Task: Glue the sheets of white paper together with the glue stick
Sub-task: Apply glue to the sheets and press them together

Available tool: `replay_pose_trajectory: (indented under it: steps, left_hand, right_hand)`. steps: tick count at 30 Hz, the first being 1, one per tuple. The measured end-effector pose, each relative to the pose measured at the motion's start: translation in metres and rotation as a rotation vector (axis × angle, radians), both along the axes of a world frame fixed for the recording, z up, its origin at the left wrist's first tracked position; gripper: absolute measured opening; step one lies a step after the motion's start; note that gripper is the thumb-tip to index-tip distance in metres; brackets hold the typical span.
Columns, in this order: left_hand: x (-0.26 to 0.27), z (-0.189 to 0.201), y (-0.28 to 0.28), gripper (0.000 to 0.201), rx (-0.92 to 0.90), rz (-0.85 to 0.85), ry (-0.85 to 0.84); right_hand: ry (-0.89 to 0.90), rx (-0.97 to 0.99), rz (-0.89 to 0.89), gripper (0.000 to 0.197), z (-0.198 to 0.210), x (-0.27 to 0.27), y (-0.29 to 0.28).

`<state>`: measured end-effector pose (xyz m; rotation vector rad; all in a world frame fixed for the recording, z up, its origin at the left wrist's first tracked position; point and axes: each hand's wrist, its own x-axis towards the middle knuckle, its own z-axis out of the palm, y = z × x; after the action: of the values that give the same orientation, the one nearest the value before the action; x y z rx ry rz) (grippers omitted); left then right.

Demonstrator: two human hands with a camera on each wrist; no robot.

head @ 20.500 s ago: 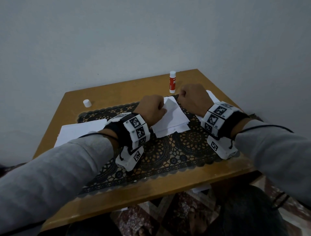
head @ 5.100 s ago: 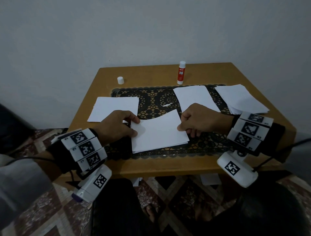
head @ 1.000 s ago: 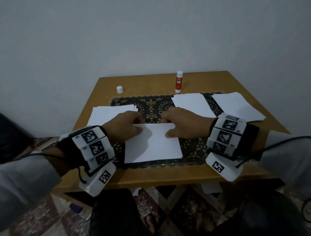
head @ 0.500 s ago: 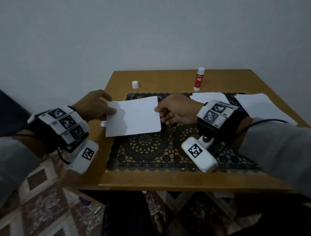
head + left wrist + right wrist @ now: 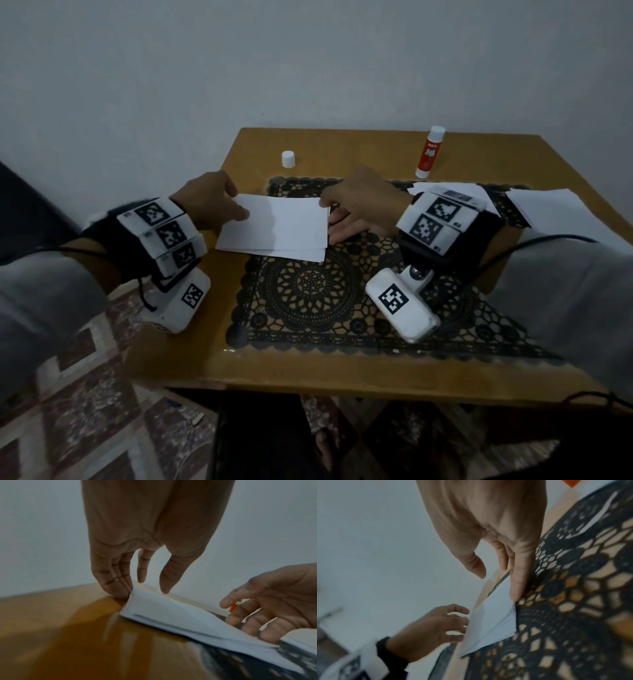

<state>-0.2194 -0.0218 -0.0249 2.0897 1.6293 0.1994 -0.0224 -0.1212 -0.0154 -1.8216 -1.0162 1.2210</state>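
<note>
A small stack of white paper sheets [image 5: 277, 226] lies at the table's left, half on the black lace mat. My left hand [image 5: 236, 212] is at its left edge, fingers straight down beside the corner [image 5: 133, 592] and thumb held just above the top sheet. My right hand [image 5: 330, 217] is at the right edge, fingers [image 5: 515, 588] stretched along it and thumb lifted clear. Neither hand pinches the paper [image 5: 493, 622]. The red glue stick [image 5: 430, 152] stands upright at the back of the table. Its white cap [image 5: 288, 159] stands apart at the back left.
More white sheets [image 5: 555, 212] lie at the right of the wooden table [image 5: 342, 373], and another sheet [image 5: 452, 190] shows behind my right wrist. The lace mat [image 5: 308, 291] covers the middle. A grey wall rises right behind the table.
Both hands carried the joined sheets from the table's front to the left and set them on the stack there. The pinching grips of half a second ago have loosened.
</note>
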Motion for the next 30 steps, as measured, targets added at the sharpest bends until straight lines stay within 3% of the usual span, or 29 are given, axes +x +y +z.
replay_pose_trajectory:
  steps: [5,8,10,13,16,23,27,30]
  left_hand:
    - [0.001,0.003,-0.005,0.048,0.01,-0.028,0.023]
    - [-0.002,0.004,-0.013,0.062,0.021,-0.168,0.147]
    - [-0.004,0.004,-0.02,0.071,0.025,-0.263,0.259]
    - [-0.004,0.005,-0.027,0.077,0.024,-0.325,0.358]
    - [0.0,0.007,-0.031,0.076,0.023,-0.332,0.371]
    - [0.004,0.011,-0.038,0.062,0.046,-0.363,0.38]
    - [0.005,0.014,-0.042,0.064,0.053,-0.357,0.431]
    - [0.016,0.019,-0.051,0.064,0.154,-0.411,0.469]
  right_hand:
    - [0.068,0.02,0.02,0.04,0.004,0.001,-0.007]
    - [0.011,0.063,0.056,0.03,0.003,0.01,-0.017]
    - [-0.229,0.138,0.169,0.019,0.002,0.016,-0.025]
    - [-0.742,0.205,0.517,0.042,-0.002,0.015,-0.033]
    - [-1.029,0.255,0.694,0.053,-0.014,0.007,-0.031]
    - [-1.119,0.341,0.69,0.026,-0.02,0.003,-0.028]
    - [-0.973,0.372,0.618,0.028,-0.013,0.016,-0.039]
    - [-0.953,0.443,0.484,0.015,-0.003,0.052,-0.057]
